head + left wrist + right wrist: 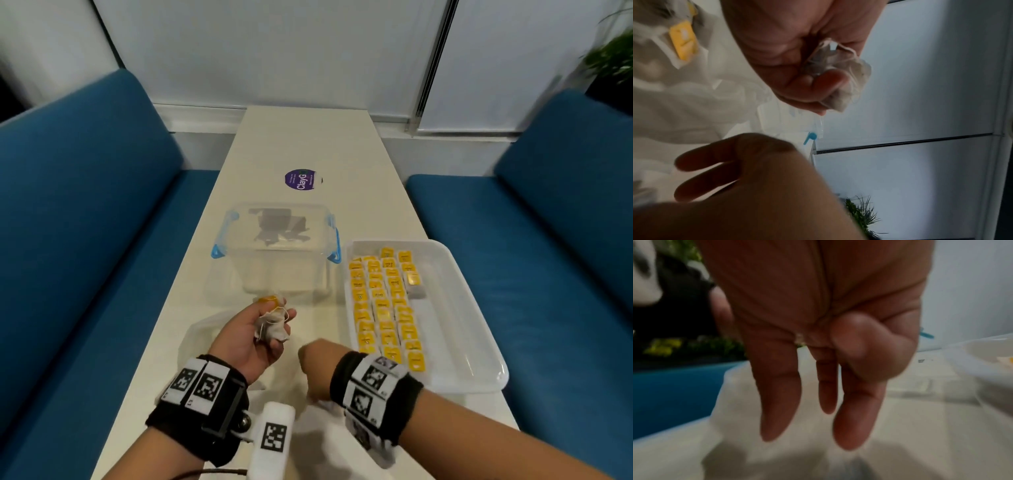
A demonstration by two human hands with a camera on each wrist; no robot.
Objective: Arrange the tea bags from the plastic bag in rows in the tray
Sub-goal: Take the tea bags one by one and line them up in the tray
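Running down the middle, the white table (308,144) carries a clear tub (277,253) and, right of it, the tray (472,308) with rows of yellow-tagged tea bags (385,305). Near-left, the left hand (250,339) clutches several tea bags (272,327); the right hand (818,337) points straight, empty fingers down over the plastic bag (777,459).

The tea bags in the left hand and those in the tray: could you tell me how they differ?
The tea bags in the left hand are a crumpled bunch with tangled strings, gripped above the table; the tea bags in the tray lie flat in neat rows. Both carry yellow tags.
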